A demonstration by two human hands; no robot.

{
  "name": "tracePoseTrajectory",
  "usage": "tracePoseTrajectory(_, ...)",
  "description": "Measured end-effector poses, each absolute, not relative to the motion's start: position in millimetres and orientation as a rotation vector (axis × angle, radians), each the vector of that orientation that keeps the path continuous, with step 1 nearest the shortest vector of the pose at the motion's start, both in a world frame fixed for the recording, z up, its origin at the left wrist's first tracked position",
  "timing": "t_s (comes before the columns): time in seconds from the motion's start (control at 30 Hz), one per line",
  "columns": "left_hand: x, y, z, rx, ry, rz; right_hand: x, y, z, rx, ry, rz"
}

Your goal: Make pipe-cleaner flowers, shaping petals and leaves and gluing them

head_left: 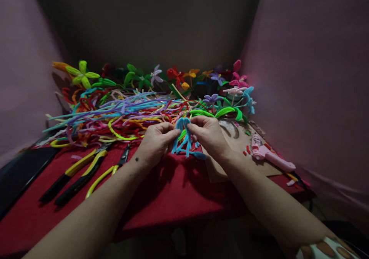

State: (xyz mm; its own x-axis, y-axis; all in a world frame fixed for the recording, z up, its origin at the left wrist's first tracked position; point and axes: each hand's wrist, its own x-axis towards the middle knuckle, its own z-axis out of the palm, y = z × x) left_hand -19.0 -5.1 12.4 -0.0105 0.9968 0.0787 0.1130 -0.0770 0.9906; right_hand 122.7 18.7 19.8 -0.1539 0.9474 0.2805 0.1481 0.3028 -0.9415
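Note:
Between my two hands is a light blue pipe cleaner piece (179,125), bent into narrow loops with its ends hanging down. My left hand (157,139) pinches its left side between thumb and forefinger. On the other side, my right hand (208,136) grips it the same way, with the remaining fingers curled and partly hidden. Just below the hands, another blue pipe cleaner petal (198,155) lies on the red cloth (173,209). Whether it joins the held piece I cannot tell.
Loose pipe cleaners (135,109) pile up behind my hands, with finished pipe cleaner flowers (82,75) along the back. Yellow-black pliers (83,170) and smaller yellow-handled pliers (122,161) lie left. A pink glue gun (271,156) rests on cardboard (239,162) at right.

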Motion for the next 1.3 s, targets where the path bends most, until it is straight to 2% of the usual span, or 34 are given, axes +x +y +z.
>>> tracePoseTrajectory(0.67, -14.5, -9.9, 18.3, 1.337, 1.263, 1.248, 119.9, 23.5, 11.5, -1.097, -1.636, 0.789)
tracePoseTrajectory(1.3, -11.8, -10.0, 19.6, 1.297, 1.292, 1.250, 114.6, 25.8, 1.3, -1.080, -1.592, 0.858)
